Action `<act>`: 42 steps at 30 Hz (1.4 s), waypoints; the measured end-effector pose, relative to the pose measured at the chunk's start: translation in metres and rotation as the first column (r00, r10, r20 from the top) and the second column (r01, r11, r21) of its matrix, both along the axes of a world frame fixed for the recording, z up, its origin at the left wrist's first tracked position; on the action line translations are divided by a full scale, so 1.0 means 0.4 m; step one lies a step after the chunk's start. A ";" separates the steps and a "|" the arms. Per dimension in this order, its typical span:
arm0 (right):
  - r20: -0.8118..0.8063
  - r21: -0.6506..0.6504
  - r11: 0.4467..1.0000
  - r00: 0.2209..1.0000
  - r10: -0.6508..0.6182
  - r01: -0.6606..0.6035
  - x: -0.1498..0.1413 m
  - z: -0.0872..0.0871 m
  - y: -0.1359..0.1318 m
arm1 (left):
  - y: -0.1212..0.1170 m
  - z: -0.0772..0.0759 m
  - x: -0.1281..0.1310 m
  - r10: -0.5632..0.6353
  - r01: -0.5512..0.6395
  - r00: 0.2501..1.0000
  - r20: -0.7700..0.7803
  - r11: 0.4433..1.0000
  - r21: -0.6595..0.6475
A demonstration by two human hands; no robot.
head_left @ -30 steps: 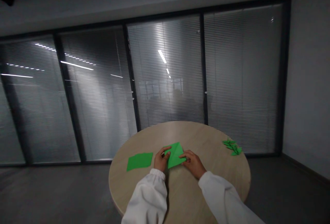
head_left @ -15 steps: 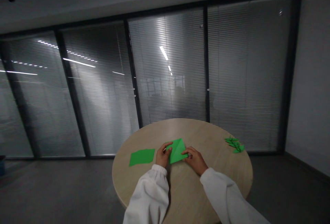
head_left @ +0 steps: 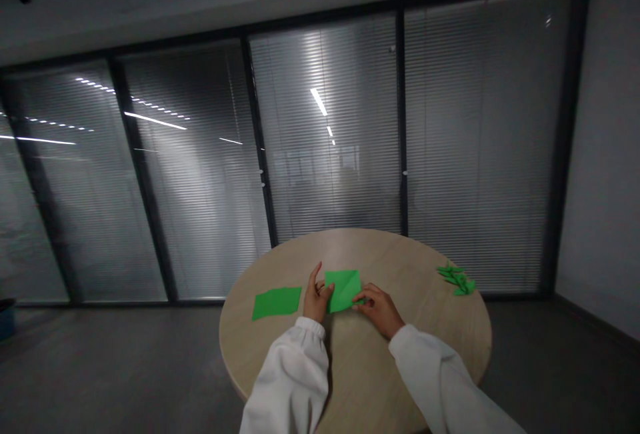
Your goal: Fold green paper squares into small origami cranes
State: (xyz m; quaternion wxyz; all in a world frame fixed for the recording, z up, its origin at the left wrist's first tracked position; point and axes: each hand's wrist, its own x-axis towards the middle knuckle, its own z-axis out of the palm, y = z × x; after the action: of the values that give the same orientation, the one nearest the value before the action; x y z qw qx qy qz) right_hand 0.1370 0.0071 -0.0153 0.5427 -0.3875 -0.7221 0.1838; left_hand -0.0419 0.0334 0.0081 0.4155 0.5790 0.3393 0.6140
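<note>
Two bare hands over a round wooden table (head_left: 363,374), reaching in from the table's near side in white sleeves (head_left: 290,377). At the table's middle, a green sheet (head_left: 343,289) with a diagonal crease across its face; unclear whether raised or flat on the tabletop. Left hand (head_left: 315,302) at the sheet's left edge, thumb laid against the paper, forefinger lifted away and pointing up; too small to make out whether pinching or merely touching. Right hand (head_left: 379,309) with thumb and fingers drawn together, pinching the sheet's lower right corner. On the table's left part, flat green paper (head_left: 277,304) with an uneven far edge. Near the table's right rim, a cluster of folded green pieces (head_left: 457,280) with pointed tips. Beyond the table's far edge, glass panels (head_left: 327,201) with slatted blinds in dark frames. Well off to the table's left, a blue container (head_left: 7,322), partly in view.
</note>
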 end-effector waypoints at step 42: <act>-0.123 -0.052 0.997 0.990 -0.068 0.062 0.010 -0.007 0.019 | 0.003 -0.016 0.012 -0.145 0.118 0.977 -0.158 0.979 -0.169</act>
State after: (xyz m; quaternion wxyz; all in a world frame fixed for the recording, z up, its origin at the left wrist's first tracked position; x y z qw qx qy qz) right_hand 0.1410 0.0146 -0.0181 0.5832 -0.4116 -0.6690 0.2072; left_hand -0.0373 0.0346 0.0015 0.4697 0.6152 0.3822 0.5048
